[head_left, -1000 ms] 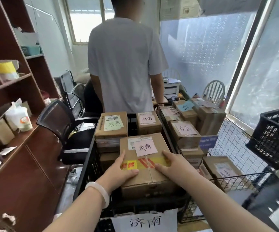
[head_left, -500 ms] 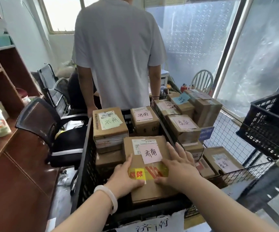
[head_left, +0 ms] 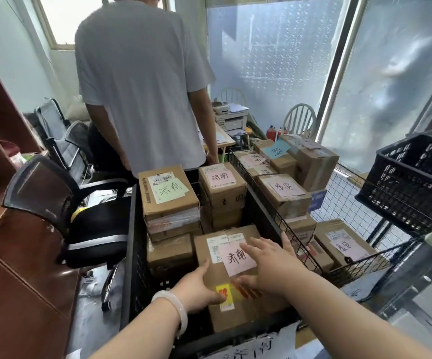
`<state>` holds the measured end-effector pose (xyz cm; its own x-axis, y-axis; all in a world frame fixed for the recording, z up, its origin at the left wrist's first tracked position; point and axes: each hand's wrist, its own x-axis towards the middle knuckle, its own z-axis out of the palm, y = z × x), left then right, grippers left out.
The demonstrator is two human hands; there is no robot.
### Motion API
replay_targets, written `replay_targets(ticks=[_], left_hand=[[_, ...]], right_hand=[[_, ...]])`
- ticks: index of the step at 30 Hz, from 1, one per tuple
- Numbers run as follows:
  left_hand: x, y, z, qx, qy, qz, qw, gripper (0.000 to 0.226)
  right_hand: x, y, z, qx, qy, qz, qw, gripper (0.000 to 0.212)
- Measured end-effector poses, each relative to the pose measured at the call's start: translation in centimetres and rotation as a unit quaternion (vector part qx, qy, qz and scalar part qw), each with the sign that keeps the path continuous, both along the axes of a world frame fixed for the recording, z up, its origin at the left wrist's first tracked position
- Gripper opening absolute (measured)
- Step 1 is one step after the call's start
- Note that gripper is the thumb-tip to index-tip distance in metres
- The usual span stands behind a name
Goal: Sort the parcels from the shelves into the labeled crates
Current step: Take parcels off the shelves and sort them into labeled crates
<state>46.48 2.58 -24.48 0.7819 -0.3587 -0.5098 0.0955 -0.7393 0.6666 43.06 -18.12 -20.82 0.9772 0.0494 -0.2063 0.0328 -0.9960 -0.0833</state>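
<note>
A brown cardboard parcel with a pink handwritten note lies in the near end of the black plastic crate. A white paper label hangs on the crate's front. My left hand, a pale bangle on its wrist, grips the parcel's left edge with the thumb on top. My right hand lies flat on the parcel's top right, fingers spread and straight. Behind it in the same crate stand two stacks of parcels, one with a green note, one with a pink note.
A wire basket to the right holds several labelled parcels. A second black crate sits on a rack at far right. A person in a grey shirt stands just behind the crate. An office chair and wooden shelving are on the left.
The parcel has sunk lower into the crate's near end. My right hand has slid from the parcel's right side onto its top and spread flat. My left hand keeps its hold.
</note>
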Motion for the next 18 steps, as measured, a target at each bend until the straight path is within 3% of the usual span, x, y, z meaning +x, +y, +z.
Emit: replay_targets(ticks=[5, 11, 14, 18], left_hand=[[0.1, -1.0, 0.2, 0.102, -0.020, -0.045, 0.994, 0.113], [0.1, -1.5, 0.5, 0.185, -0.074, -0.084, 0.976, 0.105], [-0.1, -1.9, 1.7, 0.185, -0.147, -0.082, 0.968, 0.096], [-0.2, -3.8, 3.6, 0.137, -0.307, -0.103, 0.936, 0.089]], right_hand=[[-0.1, 0.5, 0.1, -0.055, 0.020, 0.029, 0.998, 0.083], [-0.7, 0.4, 0.5, -0.029, -0.029, 0.011, 0.999, 0.082], [-1.9, -0.2, 0.8, -0.002, -0.064, -0.014, 0.998, 0.084], [-4.6, -1.5, 1.5, 0.021, -0.142, -0.058, 0.988, 0.085]])
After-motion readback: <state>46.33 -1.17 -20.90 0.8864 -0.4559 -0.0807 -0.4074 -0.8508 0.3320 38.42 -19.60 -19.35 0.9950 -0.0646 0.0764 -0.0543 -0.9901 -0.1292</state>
